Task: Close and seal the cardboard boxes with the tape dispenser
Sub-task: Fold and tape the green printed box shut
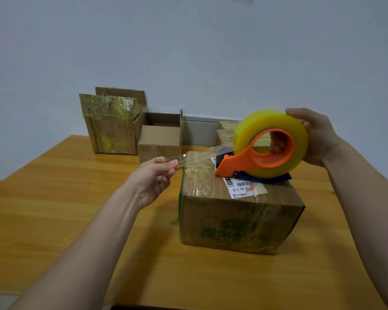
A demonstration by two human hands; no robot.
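Our two forearms reach over the wooden bench [54, 198] to a closed cardboard box [238, 220], with tape drawn out above it.

Our left hand [151, 177] pinches the free end of the clear tape strip [199, 154] between thumb and forefinger, its other fingers [166, 175] loosely curled beneath. Our right hand [316, 136] grips the orange tape dispenser [238, 162], fingers curled through its core and thumb over the yellow tape roll [255, 124]. The dispenser sits low over the box top, just behind a white shipping label [244, 186]; we cannot tell whether it touches. Farther back stand an open small box [159, 135], a taller tape-covered box [110, 126] just beside it, and another box [225, 128] partly hidden behind the roll.
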